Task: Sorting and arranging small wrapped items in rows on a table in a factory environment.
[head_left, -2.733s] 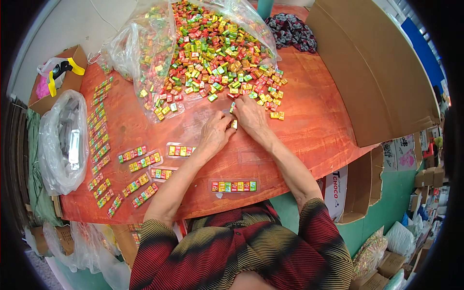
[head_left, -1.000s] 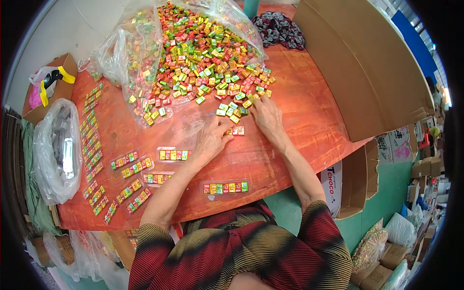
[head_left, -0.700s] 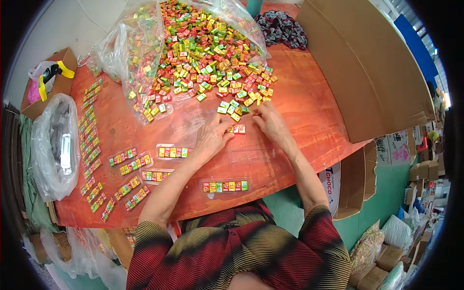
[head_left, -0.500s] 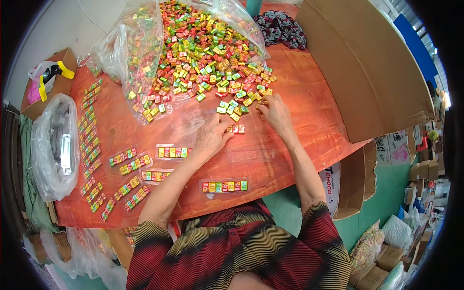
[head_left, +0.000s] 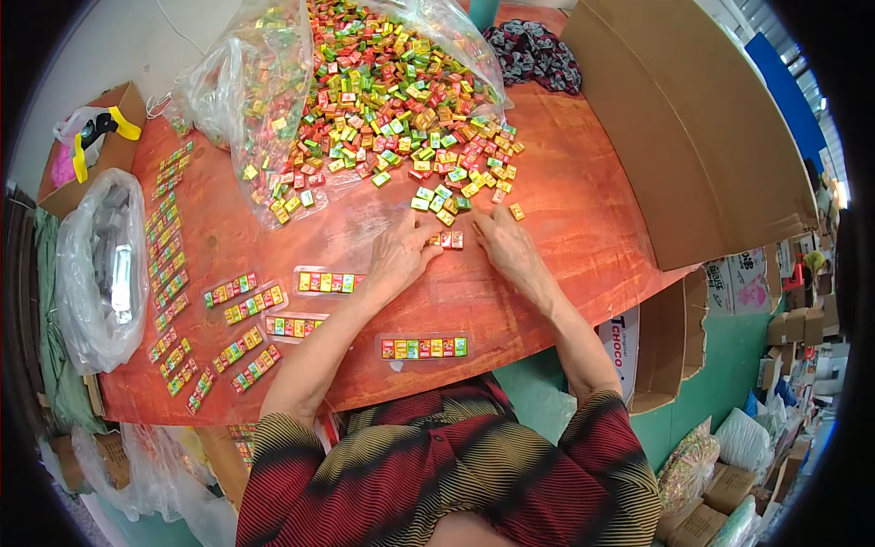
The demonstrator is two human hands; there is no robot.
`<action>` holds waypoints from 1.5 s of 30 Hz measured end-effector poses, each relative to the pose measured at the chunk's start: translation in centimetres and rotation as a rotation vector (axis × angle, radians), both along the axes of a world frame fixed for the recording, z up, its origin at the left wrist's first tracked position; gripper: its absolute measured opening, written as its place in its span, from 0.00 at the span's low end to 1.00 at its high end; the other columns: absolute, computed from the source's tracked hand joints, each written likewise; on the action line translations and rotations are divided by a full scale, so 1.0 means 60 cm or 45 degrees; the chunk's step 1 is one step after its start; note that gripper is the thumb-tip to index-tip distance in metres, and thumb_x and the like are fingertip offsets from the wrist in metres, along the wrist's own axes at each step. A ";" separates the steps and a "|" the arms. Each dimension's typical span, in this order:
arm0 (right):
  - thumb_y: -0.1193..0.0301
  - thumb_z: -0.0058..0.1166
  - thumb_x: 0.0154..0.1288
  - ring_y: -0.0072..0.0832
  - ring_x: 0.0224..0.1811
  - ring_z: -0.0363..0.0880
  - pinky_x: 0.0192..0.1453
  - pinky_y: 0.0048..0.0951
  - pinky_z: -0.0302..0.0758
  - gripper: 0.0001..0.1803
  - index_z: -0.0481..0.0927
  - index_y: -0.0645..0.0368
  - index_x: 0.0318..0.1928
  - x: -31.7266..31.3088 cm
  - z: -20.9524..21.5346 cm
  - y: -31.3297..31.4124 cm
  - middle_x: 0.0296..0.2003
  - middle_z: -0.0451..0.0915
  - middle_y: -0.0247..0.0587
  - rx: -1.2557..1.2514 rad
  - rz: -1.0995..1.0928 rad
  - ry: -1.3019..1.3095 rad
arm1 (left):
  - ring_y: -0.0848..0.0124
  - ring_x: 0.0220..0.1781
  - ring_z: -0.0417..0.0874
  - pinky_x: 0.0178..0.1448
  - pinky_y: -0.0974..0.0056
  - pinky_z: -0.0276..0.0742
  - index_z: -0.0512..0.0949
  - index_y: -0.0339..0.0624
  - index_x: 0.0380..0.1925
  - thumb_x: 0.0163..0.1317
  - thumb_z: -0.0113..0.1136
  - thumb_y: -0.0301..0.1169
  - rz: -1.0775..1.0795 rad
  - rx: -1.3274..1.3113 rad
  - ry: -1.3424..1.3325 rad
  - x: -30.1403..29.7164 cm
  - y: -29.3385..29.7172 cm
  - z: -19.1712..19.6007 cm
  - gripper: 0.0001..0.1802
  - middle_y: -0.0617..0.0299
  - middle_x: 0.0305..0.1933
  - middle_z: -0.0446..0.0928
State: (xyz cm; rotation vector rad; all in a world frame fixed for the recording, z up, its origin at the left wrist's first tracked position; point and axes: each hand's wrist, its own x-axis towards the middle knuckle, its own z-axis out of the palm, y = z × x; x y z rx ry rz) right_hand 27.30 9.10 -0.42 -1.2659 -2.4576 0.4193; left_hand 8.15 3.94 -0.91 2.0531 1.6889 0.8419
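A short row of small red and gold candy-sized boxes [head_left: 450, 240] lies on the reddish table in front of me. My left hand [head_left: 401, 252] is closed around the row's left end, its fingers covering part of it. Just off the other end, my right hand [head_left: 507, 244] has thumb and fingers pinched together; what they hold is hidden. Several loose little boxes [head_left: 441, 200] lie just beyond both hands, in front of a large colourful heap [head_left: 401, 100]. Nearer me lies a finished-looking row of boxes in a clear tray [head_left: 424, 348].
More filled rows [head_left: 253, 304] lie to the left, with a long column of them [head_left: 167, 246] at the table's left side. Clear plastic [head_left: 264, 118] borders the heap. A tall cardboard panel [head_left: 684, 128] stands at right; a plastic bag [head_left: 102, 264] hangs at left.
My right hand has drawn back from the loose boxes toward the short row, moving nearer and slightly left. My left hand stays at the row.
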 end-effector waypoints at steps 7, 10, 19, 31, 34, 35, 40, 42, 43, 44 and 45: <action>0.76 0.51 0.55 0.47 0.39 0.73 0.40 0.40 0.71 0.16 0.71 0.60 0.47 0.034 0.011 -0.026 0.37 0.70 0.51 -0.132 -0.066 0.134 | 0.59 0.42 0.75 0.42 0.58 0.72 0.78 0.49 0.39 0.46 0.64 0.30 0.013 0.001 0.010 -0.001 -0.001 -0.002 0.16 0.59 0.39 0.71; 0.77 0.50 0.56 0.48 0.38 0.73 0.38 0.41 0.71 0.12 0.72 0.61 0.43 0.033 0.007 -0.026 0.37 0.71 0.52 -0.093 -0.029 0.208 | 0.59 0.42 0.75 0.42 0.58 0.72 0.78 0.48 0.39 0.46 0.64 0.30 0.008 0.022 0.016 -0.003 -0.001 -0.006 0.17 0.59 0.40 0.71; 0.80 0.49 0.55 0.44 0.36 0.74 0.39 0.35 0.71 0.10 0.74 0.63 0.39 -0.012 -0.001 -0.003 0.31 0.74 0.51 0.033 -0.133 0.511 | 0.59 0.42 0.75 0.42 0.58 0.72 0.78 0.48 0.39 0.46 0.65 0.30 0.017 0.012 0.036 0.001 -0.001 -0.002 0.17 0.59 0.39 0.70; 0.73 0.51 0.57 0.45 0.34 0.76 0.35 0.39 0.72 0.10 0.75 0.59 0.40 0.022 0.001 -0.023 0.33 0.75 0.47 0.053 -0.252 0.042 | 0.60 0.43 0.75 0.42 0.59 0.72 0.78 0.49 0.38 0.45 0.65 0.29 0.011 0.063 -0.017 -0.002 0.000 -0.013 0.16 0.61 0.40 0.71; 0.71 0.51 0.58 0.47 0.33 0.75 0.34 0.40 0.72 0.10 0.74 0.58 0.41 0.035 -0.014 -0.019 0.33 0.74 0.47 0.065 -0.279 -0.034 | 0.61 0.43 0.75 0.42 0.59 0.73 0.78 0.49 0.38 0.45 0.65 0.29 0.017 0.047 0.000 0.000 0.000 -0.010 0.16 0.62 0.40 0.71; 0.70 0.50 0.58 0.47 0.33 0.75 0.34 0.40 0.72 0.09 0.74 0.59 0.40 0.039 -0.018 -0.017 0.33 0.75 0.48 0.066 -0.293 -0.040 | 0.61 0.43 0.75 0.42 0.59 0.73 0.78 0.48 0.38 0.45 0.65 0.28 0.021 0.029 0.012 0.001 0.000 -0.009 0.16 0.62 0.41 0.71; 0.74 0.45 0.59 0.48 0.31 0.76 0.32 0.44 0.72 0.06 0.73 0.61 0.34 0.017 -0.010 -0.023 0.31 0.75 0.51 0.131 -0.235 0.239 | 0.61 0.43 0.75 0.42 0.59 0.73 0.78 0.48 0.38 0.45 0.65 0.29 0.016 0.057 0.009 0.002 -0.001 -0.008 0.16 0.61 0.40 0.71; 0.72 0.45 0.59 0.48 0.31 0.75 0.33 0.43 0.72 0.06 0.74 0.61 0.31 -0.004 -0.007 -0.027 0.30 0.75 0.51 0.008 -0.257 0.273 | 0.61 0.43 0.75 0.42 0.59 0.73 0.78 0.48 0.38 0.45 0.64 0.29 0.019 0.047 0.013 0.003 0.000 -0.007 0.16 0.61 0.40 0.71; 0.72 0.45 0.59 0.48 0.31 0.75 0.33 0.43 0.72 0.06 0.74 0.61 0.31 -0.006 -0.005 -0.028 0.30 0.75 0.51 0.009 -0.258 0.275 | 0.61 0.42 0.75 0.42 0.59 0.73 0.78 0.48 0.38 0.45 0.64 0.29 0.020 0.051 0.009 0.002 0.000 -0.009 0.16 0.61 0.40 0.71; 0.71 0.47 0.58 0.47 0.32 0.76 0.34 0.42 0.72 0.06 0.74 0.61 0.32 -0.007 -0.004 -0.030 0.31 0.75 0.50 0.008 -0.287 0.203 | 0.61 0.42 0.75 0.42 0.59 0.73 0.78 0.48 0.38 0.45 0.64 0.29 0.021 0.056 0.004 0.002 0.001 -0.010 0.16 0.61 0.40 0.71; 0.70 0.49 0.58 0.45 0.33 0.76 0.35 0.42 0.72 0.07 0.75 0.60 0.33 -0.008 -0.003 -0.032 0.32 0.76 0.49 0.006 -0.312 0.130 | 0.61 0.42 0.75 0.42 0.59 0.73 0.78 0.48 0.38 0.45 0.64 0.29 0.025 0.056 0.004 0.001 0.000 -0.010 0.16 0.61 0.40 0.71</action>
